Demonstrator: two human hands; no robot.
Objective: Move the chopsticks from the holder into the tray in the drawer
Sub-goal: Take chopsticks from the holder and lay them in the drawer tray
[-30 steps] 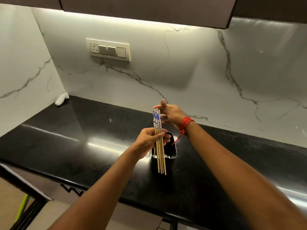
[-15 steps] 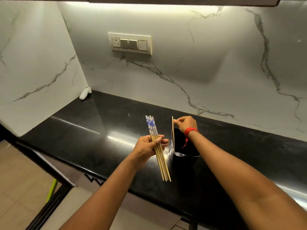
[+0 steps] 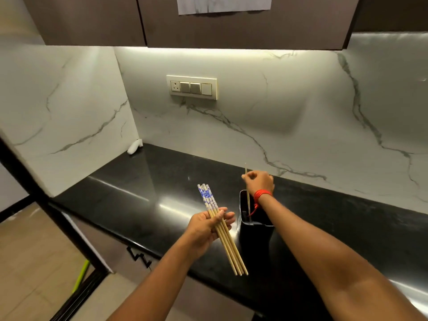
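My left hand (image 3: pixel 206 228) grips a bundle of wooden chopsticks (image 3: pixel 225 242) with blue-and-white patterned tops, tilted, tips pointing down to the right above the counter's front edge. To its right stands the black holder (image 3: pixel 253 235) on the black countertop (image 3: pixel 143 200). Above the holder, my right hand (image 3: pixel 259 183) pinches a single thin chopstick (image 3: pixel 248 200) that stands upright, its lower end still inside the holder. A red thread is tied round my right wrist. No drawer or tray is in view.
A white marble backsplash with a switch panel (image 3: pixel 191 87) rises behind the counter. A small white object (image 3: pixel 134 146) lies in the back left corner. Dark cabinets hang overhead. Cabinet fronts with a black handle (image 3: pixel 139 257) sit below the counter; wooden floor lies to the left.
My right hand went down to the holder, pinched one chopstick and has lifted it partway. The bundle in my left hand tilted and shifted left of the holder. The view tilted up.
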